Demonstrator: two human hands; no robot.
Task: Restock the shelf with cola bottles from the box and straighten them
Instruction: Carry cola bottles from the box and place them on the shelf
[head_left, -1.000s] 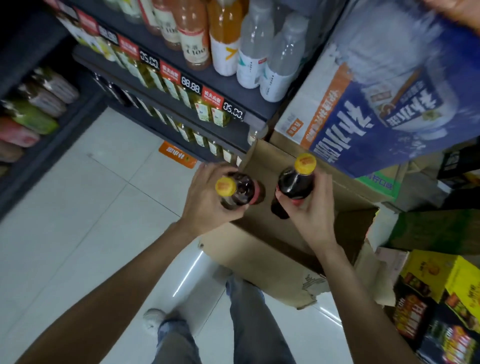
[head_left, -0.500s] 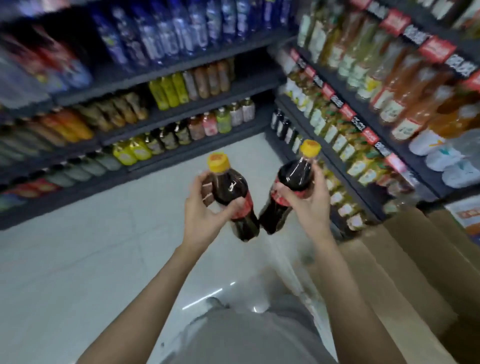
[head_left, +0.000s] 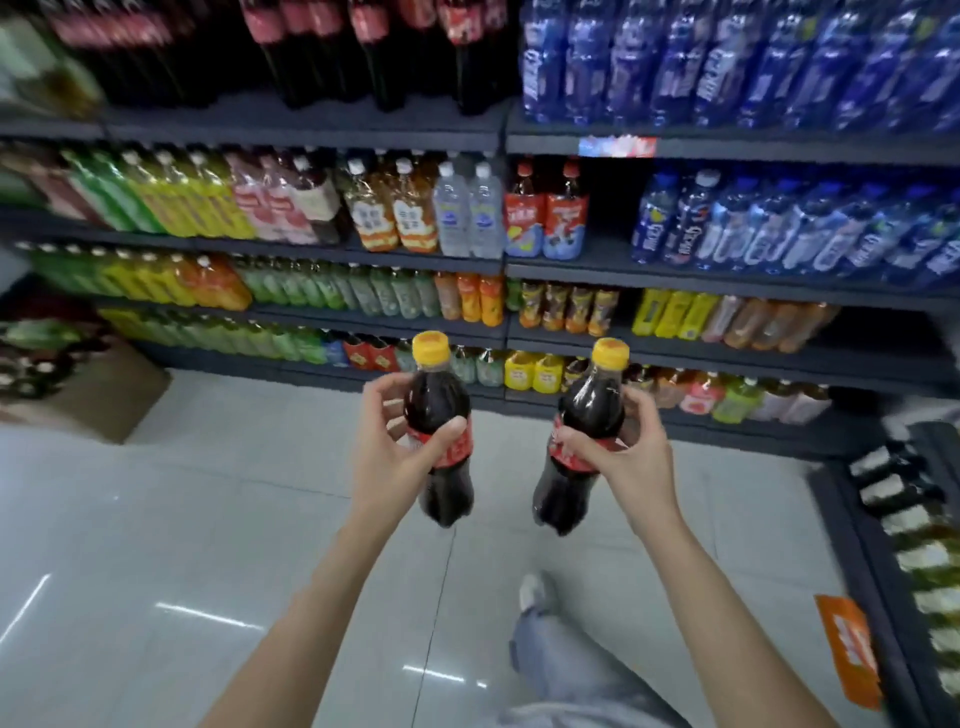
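- Here, far left, a brown cardboard box is sitting on the tiled floor against the shelving, blurred.
- The left hand is gripping a cola bottle around its red label, thumb lying across the front, fingers curling round the back.
- That left bottle is standing nearly upright in the air, yellow cap on top, base hanging over the floor.
- The right hand is gripping a second cola bottle at the label, thumb in front, fingers wrapping the far side.
- That right bottle is tilting, its yellow cap leaning right, its base pointing toward the other bottle; the two are apart, not touching.
- Both bottles are being held in front of the long drinks shelf, not on it.
- Dark red-label bottles are filling the top row left, blue bottles filling the right.
- Below the right arm, a leg in light jeans and a white shoe are showing.
- Far right, another dark shelf unit is carrying an orange tag.
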